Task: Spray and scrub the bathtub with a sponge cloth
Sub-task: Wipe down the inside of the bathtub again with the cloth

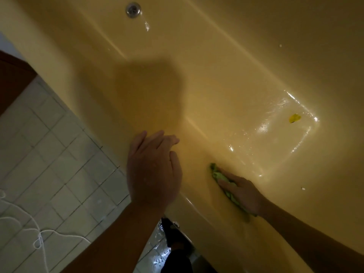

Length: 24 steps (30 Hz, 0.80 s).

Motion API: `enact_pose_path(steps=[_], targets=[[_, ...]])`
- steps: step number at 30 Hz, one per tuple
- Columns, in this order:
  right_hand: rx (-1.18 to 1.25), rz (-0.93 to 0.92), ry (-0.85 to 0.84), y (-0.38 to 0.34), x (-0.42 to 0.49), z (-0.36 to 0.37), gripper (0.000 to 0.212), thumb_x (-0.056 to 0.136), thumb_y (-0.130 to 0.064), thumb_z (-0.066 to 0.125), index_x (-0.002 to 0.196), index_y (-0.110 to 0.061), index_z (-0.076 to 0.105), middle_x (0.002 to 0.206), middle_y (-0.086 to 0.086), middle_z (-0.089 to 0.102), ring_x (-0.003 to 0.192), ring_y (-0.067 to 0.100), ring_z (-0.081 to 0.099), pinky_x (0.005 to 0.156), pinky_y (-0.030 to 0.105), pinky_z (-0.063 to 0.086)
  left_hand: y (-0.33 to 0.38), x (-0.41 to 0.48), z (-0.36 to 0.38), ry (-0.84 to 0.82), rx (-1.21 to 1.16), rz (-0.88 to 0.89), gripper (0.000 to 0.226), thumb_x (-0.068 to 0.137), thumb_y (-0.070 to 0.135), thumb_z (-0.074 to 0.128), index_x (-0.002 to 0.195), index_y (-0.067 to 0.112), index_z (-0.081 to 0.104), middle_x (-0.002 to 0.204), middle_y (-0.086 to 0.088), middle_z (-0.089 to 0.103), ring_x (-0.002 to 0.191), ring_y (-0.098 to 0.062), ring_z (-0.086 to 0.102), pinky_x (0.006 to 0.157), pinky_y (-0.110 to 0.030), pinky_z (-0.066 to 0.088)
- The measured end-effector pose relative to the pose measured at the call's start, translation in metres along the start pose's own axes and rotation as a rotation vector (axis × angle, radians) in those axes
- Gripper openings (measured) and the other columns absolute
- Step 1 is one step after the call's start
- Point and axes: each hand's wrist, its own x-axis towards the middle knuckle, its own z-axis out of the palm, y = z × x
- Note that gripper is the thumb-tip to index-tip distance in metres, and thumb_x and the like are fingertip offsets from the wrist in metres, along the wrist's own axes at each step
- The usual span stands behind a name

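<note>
The yellow bathtub (226,62) fills most of the view, its floor wet and shiny at the right. A green sponge cloth (217,175) lies against the tub's near inner wall, and my right hand (241,193) presses flat on it with straight fingers. My left hand (152,170) rests open on the tub's near rim, fingers pointing into the tub and holding nothing. A small yellow scrap (294,118) lies on the wet floor of the tub. No spray bottle is in view.
A metal drain (133,9) sits at the far end of the tub. Pale floor tiles (49,154) lie left of the tub, with a white cord (39,233) on them. A dark shoe (173,233) stands on wet tiles beside the tub.
</note>
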Motion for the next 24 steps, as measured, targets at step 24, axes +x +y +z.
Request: enact_pose_path(steps=[24], targets=[[-0.064, 0.101, 0.085, -0.086, 0.043, 0.026, 0.058, 0.093, -0.076, 0.042, 0.146, -0.053, 0.047, 0.153, -0.003, 0.052, 0.136, 0.024, 0.051, 0.113, 0.041, 0.040, -0.007, 0.012, -0.001, 0.086, -0.033, -0.133, 0.047, 0.085, 0.015, 0.040, 0.112, 0.006, 0.077, 0.137, -0.013, 0.068, 0.135, -0.033, 0.058, 0.124, -0.051, 0.027]])
